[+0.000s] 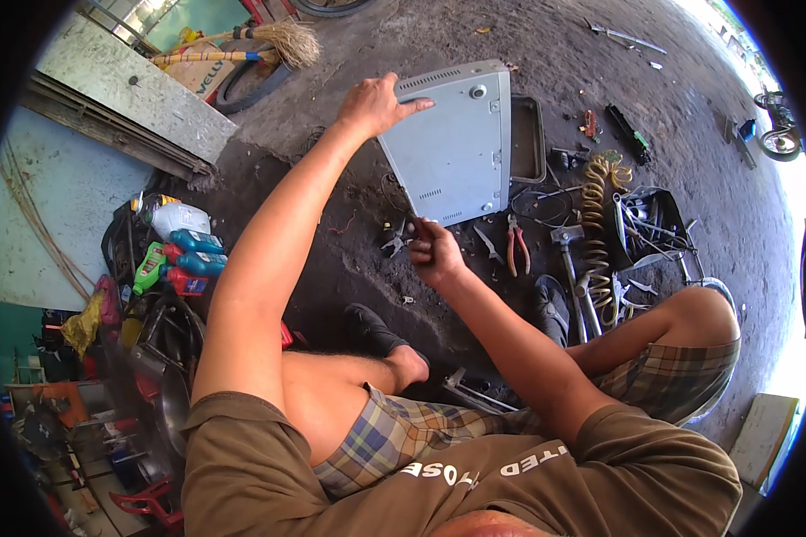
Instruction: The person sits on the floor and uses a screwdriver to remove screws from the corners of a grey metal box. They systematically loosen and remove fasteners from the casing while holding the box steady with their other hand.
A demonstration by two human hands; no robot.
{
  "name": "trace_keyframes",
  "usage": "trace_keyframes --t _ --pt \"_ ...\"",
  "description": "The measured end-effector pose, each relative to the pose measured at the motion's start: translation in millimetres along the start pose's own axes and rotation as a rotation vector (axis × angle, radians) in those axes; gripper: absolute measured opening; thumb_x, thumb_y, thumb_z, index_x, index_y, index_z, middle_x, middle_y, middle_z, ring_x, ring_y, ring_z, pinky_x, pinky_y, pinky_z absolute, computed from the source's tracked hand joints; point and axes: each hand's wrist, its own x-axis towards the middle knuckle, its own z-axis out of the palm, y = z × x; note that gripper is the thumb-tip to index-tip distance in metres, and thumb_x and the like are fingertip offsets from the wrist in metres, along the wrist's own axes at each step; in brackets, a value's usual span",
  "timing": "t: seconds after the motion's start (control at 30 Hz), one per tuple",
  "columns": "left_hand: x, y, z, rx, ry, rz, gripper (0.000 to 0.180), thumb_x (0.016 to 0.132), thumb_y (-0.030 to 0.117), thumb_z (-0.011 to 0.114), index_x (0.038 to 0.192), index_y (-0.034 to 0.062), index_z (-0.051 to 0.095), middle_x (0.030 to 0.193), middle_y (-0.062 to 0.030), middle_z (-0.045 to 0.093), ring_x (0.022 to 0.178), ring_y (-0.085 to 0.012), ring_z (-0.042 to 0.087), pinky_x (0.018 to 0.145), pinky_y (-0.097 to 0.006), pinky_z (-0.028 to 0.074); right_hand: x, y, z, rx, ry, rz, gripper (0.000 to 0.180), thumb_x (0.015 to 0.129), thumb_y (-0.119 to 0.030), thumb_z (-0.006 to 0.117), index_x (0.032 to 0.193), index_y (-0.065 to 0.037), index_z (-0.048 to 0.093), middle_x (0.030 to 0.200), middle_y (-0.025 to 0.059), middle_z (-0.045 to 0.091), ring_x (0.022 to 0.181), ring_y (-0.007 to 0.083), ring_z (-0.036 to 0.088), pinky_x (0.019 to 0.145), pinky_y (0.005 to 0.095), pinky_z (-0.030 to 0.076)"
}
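Observation:
A grey metal equipment case [452, 143] with vent slots and small round feet is tilted up before me. My left hand [376, 107] grips its far left edge, thumb lying over the flat face. At the near left corner, my right hand [435, 255] is closed with its fingers pinched together. A small dark reddish piece shows at those fingers, but its kind is hidden. Red-handled pliers [517, 246] lie on the ground to the right of that hand. A hammer [571, 259] lies farther right.
A dark tray [527, 139] sits behind the case. To the right are a coiled yellow hose [595, 224], a bin of tools [649, 224] and a green circuit board [629, 134]. Several bottles [192, 242] stand at left. A straw broom [287, 45] lies beyond.

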Motion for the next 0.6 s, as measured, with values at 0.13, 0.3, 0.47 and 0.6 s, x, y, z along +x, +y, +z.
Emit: trace_keyframes --t 0.13,0.3,0.47,0.6 --pt "0 -1 2 -0.004 0.001 -0.002 0.100 0.080 0.089 0.070 0.117 -0.0040 0.071 0.110 -0.0304 0.078 0.110 -0.0461 0.076 0.095 -0.053 0.062 -2 0 3 -1.047 0.179 -0.620 0.028 0.105 -0.028 0.065 0.124 -0.008 0.071 0.095 0.0044 0.074 0.068 0.0166 0.063 0.051 0.0327 0.046" --pt "-1 -1 2 0.003 0.010 -0.002 0.099 0.081 0.088 0.071 0.117 -0.0041 0.071 0.110 -0.0307 0.078 0.110 -0.0461 0.076 0.095 -0.053 0.062 1 -2 1 0.034 0.013 0.009 0.019 0.105 -0.030 0.066 0.113 -0.013 0.067 0.094 0.0052 0.073 0.059 0.0156 0.054 0.048 0.0299 0.038" --pt "-4 2 0 0.019 0.006 0.006 0.098 0.081 0.087 0.071 0.118 -0.0036 0.071 0.110 -0.0296 0.078 0.110 -0.0449 0.076 0.095 -0.052 0.062 3 0 -4 -0.931 0.032 -0.484 0.019 0.105 -0.031 0.066 0.114 -0.014 0.066 0.099 0.0064 0.074 0.055 0.0188 0.050 0.053 0.0300 0.042" --pt "-1 3 -1 -0.002 -0.005 -0.002 0.098 0.082 0.088 0.070 0.120 -0.0029 0.071 0.110 -0.0288 0.079 0.110 -0.0447 0.076 0.095 -0.052 0.062 6 -7 -8 -0.426 0.134 -0.320 0.019 0.105 -0.030 0.064 0.112 -0.013 0.066 0.097 0.0086 0.072 0.058 0.0200 0.051 0.055 0.0302 0.043"
